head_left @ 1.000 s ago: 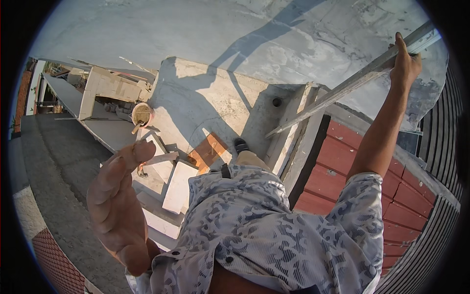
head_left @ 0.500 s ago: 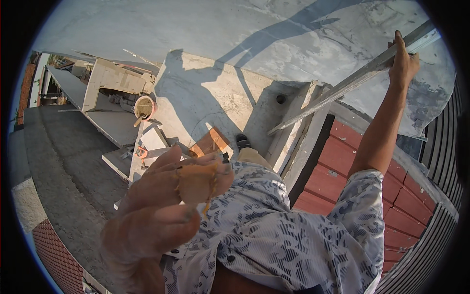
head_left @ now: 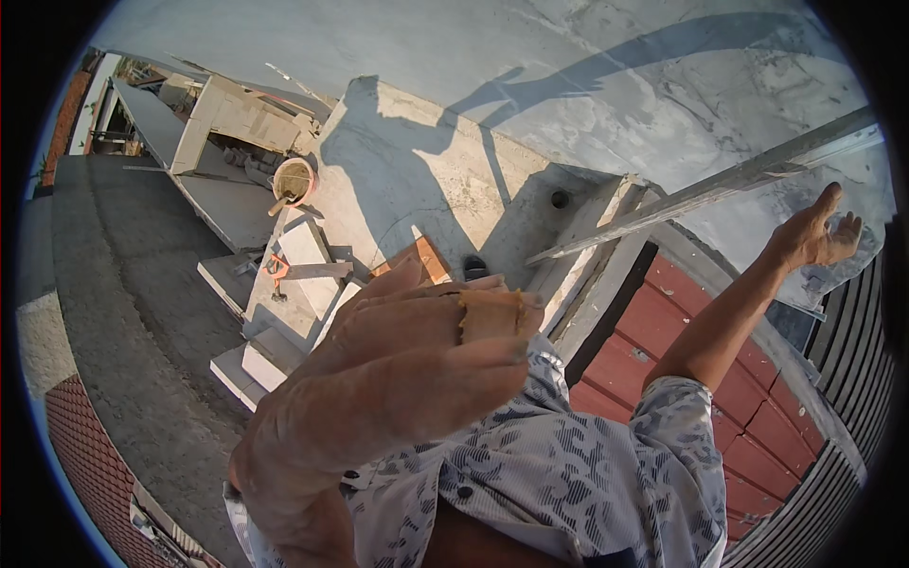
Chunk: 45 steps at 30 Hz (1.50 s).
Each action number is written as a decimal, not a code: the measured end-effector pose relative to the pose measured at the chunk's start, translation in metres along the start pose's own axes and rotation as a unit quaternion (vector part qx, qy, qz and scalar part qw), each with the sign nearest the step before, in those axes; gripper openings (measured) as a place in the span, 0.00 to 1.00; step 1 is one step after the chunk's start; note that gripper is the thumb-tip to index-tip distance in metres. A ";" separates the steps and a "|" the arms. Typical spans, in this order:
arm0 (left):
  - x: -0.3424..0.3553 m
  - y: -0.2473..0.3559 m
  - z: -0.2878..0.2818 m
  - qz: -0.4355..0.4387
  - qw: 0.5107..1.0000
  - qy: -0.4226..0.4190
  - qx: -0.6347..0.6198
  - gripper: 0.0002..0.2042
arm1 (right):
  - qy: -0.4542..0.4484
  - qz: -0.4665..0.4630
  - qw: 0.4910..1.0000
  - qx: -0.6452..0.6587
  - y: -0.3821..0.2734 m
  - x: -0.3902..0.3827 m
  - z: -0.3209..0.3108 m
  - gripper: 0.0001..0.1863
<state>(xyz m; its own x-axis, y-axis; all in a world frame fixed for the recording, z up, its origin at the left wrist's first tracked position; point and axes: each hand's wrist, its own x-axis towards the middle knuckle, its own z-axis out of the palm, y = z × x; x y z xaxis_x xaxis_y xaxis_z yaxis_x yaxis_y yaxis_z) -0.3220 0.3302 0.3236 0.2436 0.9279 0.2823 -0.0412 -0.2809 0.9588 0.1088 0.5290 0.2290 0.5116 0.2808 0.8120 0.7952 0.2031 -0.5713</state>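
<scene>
My left hand (head_left: 383,402) is raised large and close in front of my body, fingers stretched out, with a tan wrap (head_left: 488,317) around one finger. My right hand (head_left: 814,237) is open on the right, just below a long pale straightedge bar (head_left: 701,194), and holds nothing. The bar leans diagonally from the concrete ledge up across the grey rendered wall (head_left: 663,66). Behind my left hand are white blocks (head_left: 303,246), a saw with an orange handle (head_left: 277,268) and an orange board (head_left: 424,254), partly hidden.
A bucket with a tool (head_left: 294,182) stands left of the concrete landing (head_left: 426,170), near stacked boards (head_left: 237,118). A small round hole (head_left: 559,199) is in the landing. Red panels (head_left: 653,331) lie right, a dark slatted surface (head_left: 843,322) beyond, and a grey rough strip (head_left: 123,284) left.
My right hand has let go of the bar and moved down and outward with fingers apart; the bar sits lower in view. My left hand has swung rightward across my body.
</scene>
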 end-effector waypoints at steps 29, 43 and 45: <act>-0.595 -0.350 0.005 -0.683 0.684 0.237 0.099 0.10 | -0.759 0.253 0.586 -0.128 0.183 -0.400 -0.112 0.24; -0.471 -0.302 0.037 -0.555 0.649 0.513 -0.086 0.13 | -0.827 0.069 0.557 -0.030 0.083 -0.409 -0.001 0.16; -0.479 -0.295 0.055 -0.553 0.701 0.450 0.027 0.12 | -0.852 -0.159 0.496 0.047 0.150 -0.446 -0.022 0.12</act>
<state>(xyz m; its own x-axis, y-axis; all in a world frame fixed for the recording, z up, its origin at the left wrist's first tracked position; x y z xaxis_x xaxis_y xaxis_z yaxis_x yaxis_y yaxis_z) -0.3737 -0.0453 -0.0959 -0.6129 0.3579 -0.7044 -0.2661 0.7459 0.6106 0.0070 0.4134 -0.2165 -0.7171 0.5897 -0.3715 0.6878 0.5122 -0.5144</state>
